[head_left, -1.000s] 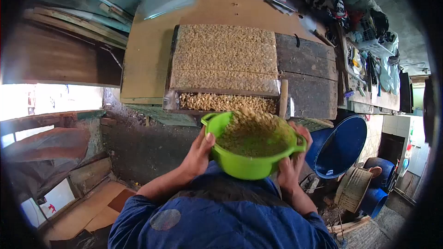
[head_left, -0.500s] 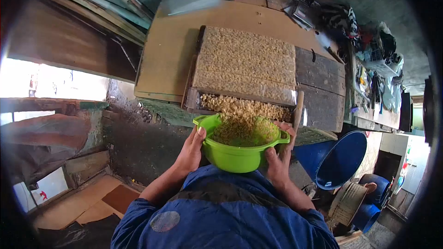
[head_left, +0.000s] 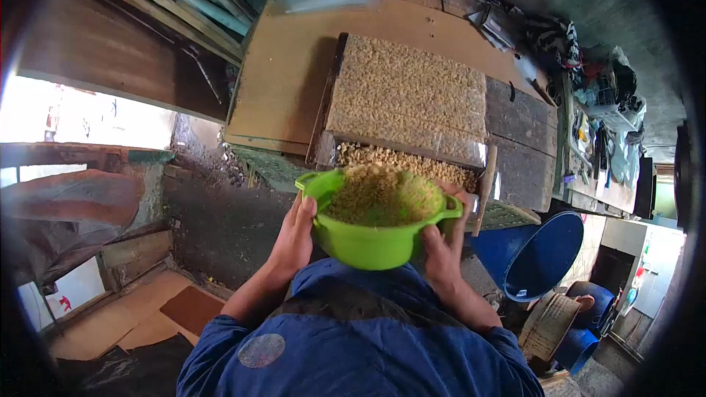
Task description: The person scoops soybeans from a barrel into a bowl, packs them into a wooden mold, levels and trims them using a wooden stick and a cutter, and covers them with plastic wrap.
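My left hand grips the left side of a green two-handled plastic bowl, thumb on the rim near its handle. Around the right handle my right hand is closed, with part of its fingers hidden behind the bowl. Yellowish-brown grains lie in the bowl, blurred by motion. Just beyond its far rim is a wooden box with more loose grains along its open near edge. A clear sheet covers the grains on the rest of the box.
The box stands on a tan board tabletop, beside dark planks. A wooden stick leans at the box's right corner. A large blue barrel lies at the right, with smaller blue containers below. A cluttered shelf runs along the right.
The bowl has moved slightly left and now sits more level, with the grains gathered inside. Both hands have kept hold of it. The view has shifted a little.
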Available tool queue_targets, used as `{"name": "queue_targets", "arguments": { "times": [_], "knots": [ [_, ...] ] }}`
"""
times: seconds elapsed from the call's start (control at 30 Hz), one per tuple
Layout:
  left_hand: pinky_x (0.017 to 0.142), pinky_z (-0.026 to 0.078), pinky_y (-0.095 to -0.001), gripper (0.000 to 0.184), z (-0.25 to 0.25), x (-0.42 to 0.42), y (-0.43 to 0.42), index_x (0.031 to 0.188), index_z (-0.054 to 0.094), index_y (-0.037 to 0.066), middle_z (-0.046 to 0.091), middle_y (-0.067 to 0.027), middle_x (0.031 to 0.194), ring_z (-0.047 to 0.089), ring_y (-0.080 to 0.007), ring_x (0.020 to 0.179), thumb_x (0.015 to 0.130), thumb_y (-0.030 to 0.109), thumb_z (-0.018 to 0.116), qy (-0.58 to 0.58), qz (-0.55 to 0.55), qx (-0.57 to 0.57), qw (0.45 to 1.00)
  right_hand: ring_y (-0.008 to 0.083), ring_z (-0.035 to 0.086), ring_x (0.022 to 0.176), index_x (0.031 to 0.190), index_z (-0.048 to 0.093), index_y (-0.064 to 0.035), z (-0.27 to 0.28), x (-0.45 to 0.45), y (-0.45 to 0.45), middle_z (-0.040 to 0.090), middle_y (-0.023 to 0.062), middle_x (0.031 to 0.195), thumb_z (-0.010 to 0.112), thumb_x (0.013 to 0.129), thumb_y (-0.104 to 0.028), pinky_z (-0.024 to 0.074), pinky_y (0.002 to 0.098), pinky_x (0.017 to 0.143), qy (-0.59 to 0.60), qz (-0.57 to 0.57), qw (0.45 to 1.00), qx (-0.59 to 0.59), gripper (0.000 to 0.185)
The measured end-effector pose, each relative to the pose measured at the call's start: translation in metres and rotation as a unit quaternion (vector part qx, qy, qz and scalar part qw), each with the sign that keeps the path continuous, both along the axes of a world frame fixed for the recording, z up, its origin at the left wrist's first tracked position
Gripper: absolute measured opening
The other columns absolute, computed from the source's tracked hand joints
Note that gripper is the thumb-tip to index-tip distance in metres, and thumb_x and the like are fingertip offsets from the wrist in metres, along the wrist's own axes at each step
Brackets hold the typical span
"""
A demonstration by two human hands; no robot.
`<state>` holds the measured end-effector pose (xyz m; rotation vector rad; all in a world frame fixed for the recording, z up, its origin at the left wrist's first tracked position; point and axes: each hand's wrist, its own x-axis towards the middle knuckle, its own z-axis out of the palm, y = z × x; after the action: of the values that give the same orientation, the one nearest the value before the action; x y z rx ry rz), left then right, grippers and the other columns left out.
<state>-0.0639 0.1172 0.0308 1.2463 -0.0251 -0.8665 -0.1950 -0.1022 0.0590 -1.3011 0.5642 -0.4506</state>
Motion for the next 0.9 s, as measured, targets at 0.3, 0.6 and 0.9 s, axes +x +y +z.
{"name": "queue_targets", "arguments": {
  "times": [0.3, 0.6, 0.9],
  "knots": [
    [0.113, 0.029, -0.0318, 0.064, -0.013, 0.009, 0.002, 0.148, 0.037, -0.003, 0.049, -0.013, 0.144, 0.043, -0.0195, 0.134, 0.107, 0.046, 0.038, 0.0, -0.02, 0.02, 1.0, 0.0263, 0.04, 0.131, 0.144, 0.026, -0.0063, -0.004, -0.006, 0.005, 0.039, 0.0149, 0.141, 0.075, 0.084, -0.024, 0.0331, 0.0421, 0.112, -0.041, 0.0, 0.999, -0.031, 0.079],
    [0.117, 0.03, -0.038, 0.074, -0.005, -0.002, -0.045, 0.149, 0.037, -0.003, 0.046, -0.0135, 0.15, 0.044, -0.0237, 0.138, 0.105, 0.056, 0.034, -0.009, -0.091, 0.02, 0.996, 0.0275, 0.038, 0.134, 0.143, 0.031, -0.0064, -0.005, -0.033, -0.02, 0.039, 0.0152, 0.141, 0.074, 0.083, -0.023, 0.027, 0.0434, 0.115, 0.021, -0.039, 0.997, -0.055, 0.076],
    [0.113, 0.03, -0.0323, 0.072, -0.027, -0.013, -0.092, 0.151, 0.035, 0.001, 0.048, -0.0094, 0.145, 0.041, -0.0186, 0.136, 0.103, 0.054, 0.047, 0.064, -0.109, -0.006, 0.992, 0.025, 0.042, 0.13, 0.146, 0.028, -0.0068, 0.001, -0.057, -0.044, 0.04, 0.0128, 0.141, 0.08, 0.082, -0.034, 0.0331, 0.0414, 0.111, 0.023, -0.117, 0.991, -0.066, 0.087]
  ]
}}
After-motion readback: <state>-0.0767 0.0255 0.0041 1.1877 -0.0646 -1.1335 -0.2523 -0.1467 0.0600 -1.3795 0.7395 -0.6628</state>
